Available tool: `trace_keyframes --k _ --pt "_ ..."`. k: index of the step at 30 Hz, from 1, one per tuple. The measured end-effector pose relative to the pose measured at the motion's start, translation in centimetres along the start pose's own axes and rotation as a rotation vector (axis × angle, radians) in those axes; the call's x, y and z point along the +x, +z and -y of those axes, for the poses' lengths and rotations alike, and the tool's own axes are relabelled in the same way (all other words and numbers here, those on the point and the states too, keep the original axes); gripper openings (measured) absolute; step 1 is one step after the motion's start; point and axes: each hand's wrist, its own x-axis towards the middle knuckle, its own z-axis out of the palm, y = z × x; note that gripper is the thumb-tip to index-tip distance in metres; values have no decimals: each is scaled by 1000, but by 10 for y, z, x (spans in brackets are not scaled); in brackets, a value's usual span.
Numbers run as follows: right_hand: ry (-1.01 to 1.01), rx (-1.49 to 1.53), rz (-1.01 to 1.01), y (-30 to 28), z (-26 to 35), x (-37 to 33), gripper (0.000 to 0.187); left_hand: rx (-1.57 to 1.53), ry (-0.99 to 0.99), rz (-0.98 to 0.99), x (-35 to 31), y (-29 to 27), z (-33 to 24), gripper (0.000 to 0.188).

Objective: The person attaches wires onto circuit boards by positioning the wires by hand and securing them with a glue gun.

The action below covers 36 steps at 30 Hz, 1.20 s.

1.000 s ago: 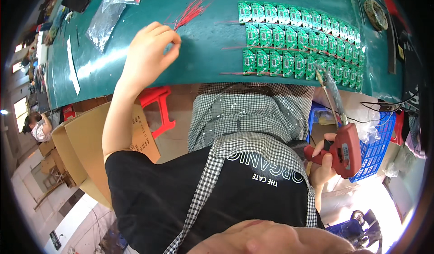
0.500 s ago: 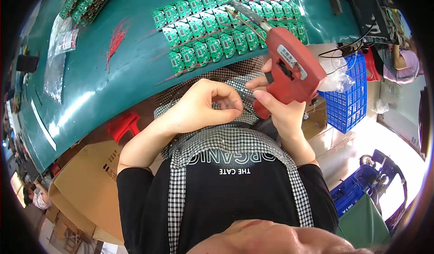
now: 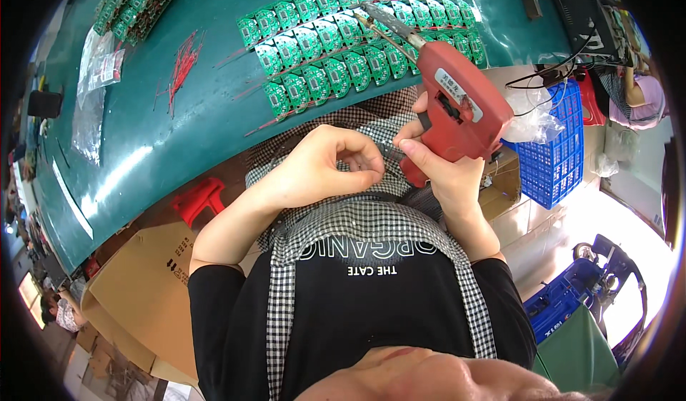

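My right hand (image 3: 449,176) is closed round a red soldering gun (image 3: 457,104). The gun's metal tip and a thin feed tube point up and left, over the rows of green circuit boards (image 3: 346,71). Close by on the left, my left hand (image 3: 332,164) is curled in, with thumb and fingertips together. Whatever lies in that pinch, if anything, is too small to make out. Both hands hover above my checked apron (image 3: 343,219), just short of the table edge. Thin red wires stick out from the left ends of the board rows.
Loose red wires (image 3: 184,65) and a clear plastic bag (image 3: 93,94) lie on the green table (image 3: 171,140). More boards (image 3: 139,4) are stacked far left. A blue crate (image 3: 550,158) stands at right, a red stool (image 3: 200,199) and a cardboard box (image 3: 139,283) at left.
My right thumb and fingertip have come together beside the gun's handle. The gun has shifted very slightly left; my left hand stays almost still.
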Motion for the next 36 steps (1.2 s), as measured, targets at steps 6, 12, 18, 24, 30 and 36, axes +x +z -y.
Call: trace_keyframes --k 6,12,18,24,30,36 --pt "28 55 -1 6 5 -1 51 -113 114 -233 6 17 -1 14" --pt "-50 -117 11 5 3 -2 45 -45 141 -374 4 25 -3 11" --pt "-65 -95 -12 5 0 -2 46 -125 152 -369 7 26 -1 8" --pt "-54 -58 13 5 0 -2 47 -214 127 -357 8 27 3 7" --pt "-41 -54 -43 8 3 -2 47 -138 208 -409 6 29 1 6" --pt "-64 -118 -36 -7 8 -8 37 1312 928 -647 -1 -9 3 21"
